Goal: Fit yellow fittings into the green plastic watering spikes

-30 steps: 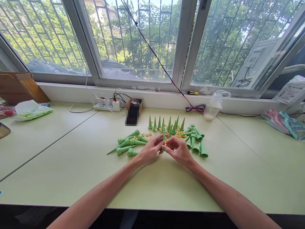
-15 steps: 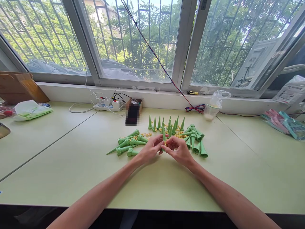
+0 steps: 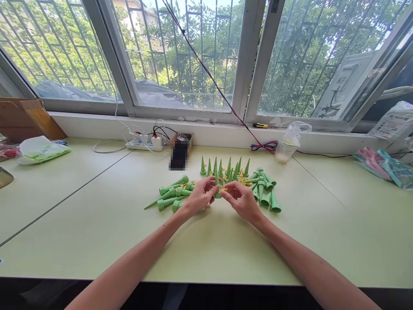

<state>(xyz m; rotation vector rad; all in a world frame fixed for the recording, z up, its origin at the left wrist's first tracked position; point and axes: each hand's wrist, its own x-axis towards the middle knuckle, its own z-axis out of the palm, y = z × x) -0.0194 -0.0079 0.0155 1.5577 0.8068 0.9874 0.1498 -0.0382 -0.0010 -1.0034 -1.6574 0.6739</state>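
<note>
My left hand (image 3: 202,194) is closed round a green plastic plant watering spike (image 3: 217,177), its point upward. At the spike's side is a small yellow valve (image 3: 222,188), pinched between the thumb and forefinger of my right hand (image 3: 242,201). Just behind my hands, several green spikes (image 3: 239,165) stand upright with yellow pieces among them. More green spikes (image 3: 167,202) with ribbed caps lie in a pile beside my left hand. To the right of my right hand lies another group of green spikes (image 3: 275,202), some showing hollow wide ends.
Along the back of the pale green table (image 3: 97,241) are a power strip (image 3: 146,145), a small cardboard box (image 3: 189,141) and a plastic cup with a bag (image 3: 285,148). A tissue pack (image 3: 44,150) lies left; plastic packets (image 3: 387,168) lie right. A cable crosses the window.
The held spike has moved slightly left and up along with my left hand. My right fingers remain at the yellow valve, which has turned from facing me towards the right.
</note>
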